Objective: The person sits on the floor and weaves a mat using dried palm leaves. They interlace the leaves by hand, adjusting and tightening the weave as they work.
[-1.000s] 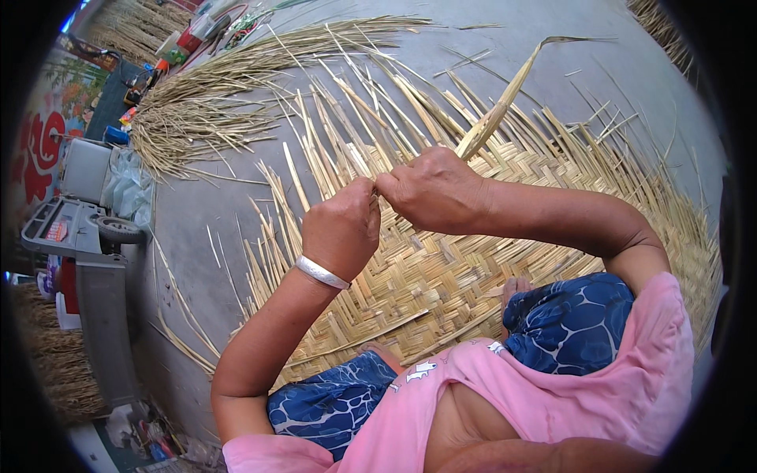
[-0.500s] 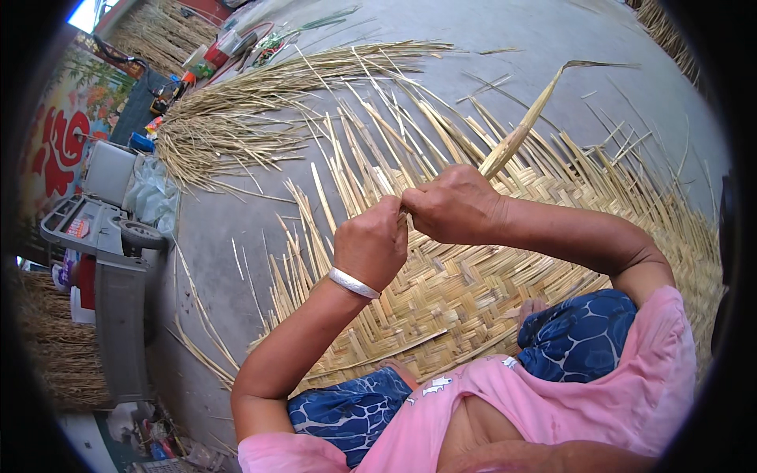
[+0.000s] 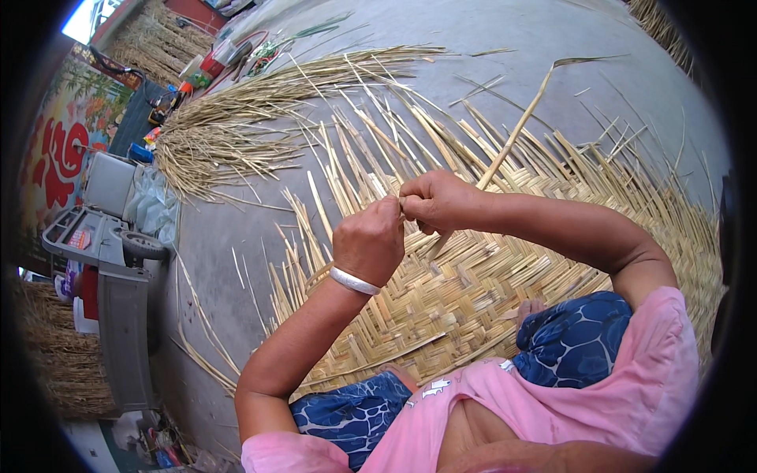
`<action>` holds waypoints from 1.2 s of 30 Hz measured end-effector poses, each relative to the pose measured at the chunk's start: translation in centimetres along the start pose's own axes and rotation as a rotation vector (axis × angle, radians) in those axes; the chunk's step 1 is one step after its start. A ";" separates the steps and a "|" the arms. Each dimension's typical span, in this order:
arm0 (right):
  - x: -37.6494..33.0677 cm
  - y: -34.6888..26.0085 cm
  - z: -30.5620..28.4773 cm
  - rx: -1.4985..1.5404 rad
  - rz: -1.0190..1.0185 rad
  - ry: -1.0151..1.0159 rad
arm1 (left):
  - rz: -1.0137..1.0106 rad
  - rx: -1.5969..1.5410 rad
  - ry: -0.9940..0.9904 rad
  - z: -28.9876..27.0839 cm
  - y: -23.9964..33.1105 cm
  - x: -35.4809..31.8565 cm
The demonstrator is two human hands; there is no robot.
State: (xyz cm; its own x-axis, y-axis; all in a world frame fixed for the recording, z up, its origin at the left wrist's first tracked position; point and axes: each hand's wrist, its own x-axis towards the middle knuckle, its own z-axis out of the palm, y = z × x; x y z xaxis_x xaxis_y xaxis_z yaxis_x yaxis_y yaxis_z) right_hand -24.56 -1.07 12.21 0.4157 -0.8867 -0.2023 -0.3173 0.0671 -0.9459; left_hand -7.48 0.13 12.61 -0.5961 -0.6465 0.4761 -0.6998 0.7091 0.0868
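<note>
Long stalk (image 3: 509,145) slants past your right hand (image 3: 440,201), above a woven mat (image 3: 465,292)

Your right hand is the nearer one to the long stalk, which lies beyond it and to its right. The stalk's long axis runs slantwise, from a thin tip bent sideways at far right, down toward you and leftward, to pass behind the right hand; what looks like its near end shows just below. Your left hand (image 3: 367,243), a pale metal bracelet (image 3: 354,281) at its wrist, comes up from the left until its fingertips meet those of the right. Both hands are curled inward, knuckles up (whether anything is pinched between them, you cannot tell from this angle).

The woven mat spreads flat below both hands and off to your right, its flattened, straw-gold strips crossing in slanting, zigzag steps. Along its far edge, free ends (image 3: 438,140) fan out, stiff, narrow and uneven in length. Beyond them to the left, a loose bundle (image 3: 236,134) of dry, slender stalks lies on the smooth grey floor (image 3: 214,232). Nearest you, blue trousers (image 3: 576,335) with a pale netlike pattern border the weave.
</note>
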 end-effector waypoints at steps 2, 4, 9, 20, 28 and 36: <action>0.1 -0.4 -0.1 0.177 0.125 -0.049 | 0.008 0.003 -0.004 0.0 -0.2 0.0; 0.2 -0.6 0.0 0.131 0.103 -0.062 | 0.008 0.001 -0.023 -0.1 -0.5 -0.1; -0.5 0.0 -0.6 -0.515 -0.265 -0.059 | -0.073 -0.145 -0.139 -0.8 -0.9 -0.3; -0.6 0.6 0.7 -0.816 -0.582 0.134 | -0.105 -0.065 -0.159 -1.3 -0.8 -1.3; 0.5 0.2 0.3 -1.014 -0.956 0.411 | -0.329 -0.373 -0.028 -1.9 -0.7 -0.2; -0.4 0.2 -0.3 -1.176 -0.918 0.379 | -0.892 -1.219 -0.248 -2.1 -0.6 0.6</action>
State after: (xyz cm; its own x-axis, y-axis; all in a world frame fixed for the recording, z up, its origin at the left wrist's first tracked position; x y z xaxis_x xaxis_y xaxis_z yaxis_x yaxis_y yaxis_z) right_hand -25.04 -0.78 12.13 0.6612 -0.4922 0.5661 -0.6289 -0.7751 0.0606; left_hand -6.62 -0.10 14.72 -0.3051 -0.9154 -0.2624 -0.1893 -0.2117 0.9588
